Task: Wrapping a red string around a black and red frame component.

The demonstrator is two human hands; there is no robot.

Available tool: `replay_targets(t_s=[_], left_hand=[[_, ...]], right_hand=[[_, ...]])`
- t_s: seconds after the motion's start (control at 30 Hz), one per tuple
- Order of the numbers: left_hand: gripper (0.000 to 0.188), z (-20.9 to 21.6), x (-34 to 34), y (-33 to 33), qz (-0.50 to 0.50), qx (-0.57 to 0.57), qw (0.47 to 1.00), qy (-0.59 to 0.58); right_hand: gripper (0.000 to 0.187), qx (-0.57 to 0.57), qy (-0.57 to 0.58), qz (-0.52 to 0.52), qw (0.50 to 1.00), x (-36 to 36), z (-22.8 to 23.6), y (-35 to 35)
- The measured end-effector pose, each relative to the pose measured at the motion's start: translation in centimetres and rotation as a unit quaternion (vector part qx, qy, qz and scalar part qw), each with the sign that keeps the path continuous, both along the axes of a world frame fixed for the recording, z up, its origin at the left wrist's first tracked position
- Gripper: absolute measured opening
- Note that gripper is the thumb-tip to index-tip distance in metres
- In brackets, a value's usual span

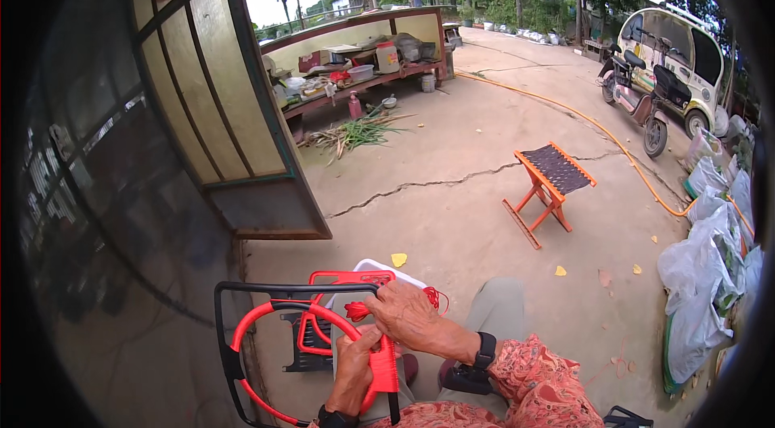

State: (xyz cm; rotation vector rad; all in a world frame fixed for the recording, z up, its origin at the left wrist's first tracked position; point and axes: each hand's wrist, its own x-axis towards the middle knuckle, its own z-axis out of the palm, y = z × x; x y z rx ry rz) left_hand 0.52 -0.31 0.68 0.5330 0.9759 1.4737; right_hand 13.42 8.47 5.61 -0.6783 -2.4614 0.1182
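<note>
Your patterned red sleeves (537, 384) come nearest the camera in the head view, nearer you than the orange stool (555, 168), which stands on the concrete ground. Ahead of them, your hands work at a black-and-red frame (295, 289), to the stool's left and on your side of it. Its black upper bar runs left to right, ending toward the stool's side at your right hand (412, 317); a side bar drops back toward you from the far-left corner. Its red tube bows out to the left, away from the stool. Which direction is its long axis you cannot tell, as the lower end leaves the view. Your left hand (351, 370) has its fingers clamped on the frame's ribbed red part; your right hand's fingers bend down over the corner, their tips hidden, so their grip cannot be told.

Crowding the frame, left of the stool, are a second red frame (347, 275), a white tray (387, 267) and red cord (433, 296). An open door (218, 89) stands farther left of the stool, a loaded surface (408, 75) beyond it to the left; a yellow hose (609, 137) and white sacks (698, 283) lie to its right.
</note>
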Motion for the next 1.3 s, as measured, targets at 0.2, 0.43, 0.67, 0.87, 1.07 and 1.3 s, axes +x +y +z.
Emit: replay_targets(t_s=[0.2,0.43,0.67,0.87,1.07,1.3], left_hand=[[0.027,0.6,-0.1,-0.2,0.014,-0.039,0.999,-0.009],[0.027,1.9,-0.2,-0.4,-0.041,-0.022,0.998,-0.042],[0.018,1.8,-0.4,-0.5,-0.017,-0.029,0.999,-0.018],[0.018,0.9,-1.2,-0.7,0.016,-0.034,0.998,-0.045],[0.011,-0.3,-1.2,0.1,0.066,-0.029,0.996,-0.046],[0.008,-1.1,-1.3,0.4,0.029,-0.026,0.999,-0.031]], right_hand=[[0.025,-0.080,0.226,-0.015,0.971,1.8,0.7,0.2],[0.030,-0.480,0.252,-0.030,0.840,2.5,-5.4,0.1],[0.027,-0.401,0.269,0.165,0.860,1.1,-8.2,0.3],[0.028,-0.304,0.274,0.094,0.908,1.2,-7.1,-1.2],[0.025,-0.542,0.264,0.081,0.793,2.0,-5.7,-2.8],[0.014,-0.616,0.307,0.068,0.722,2.1,-6.6,-2.2]])
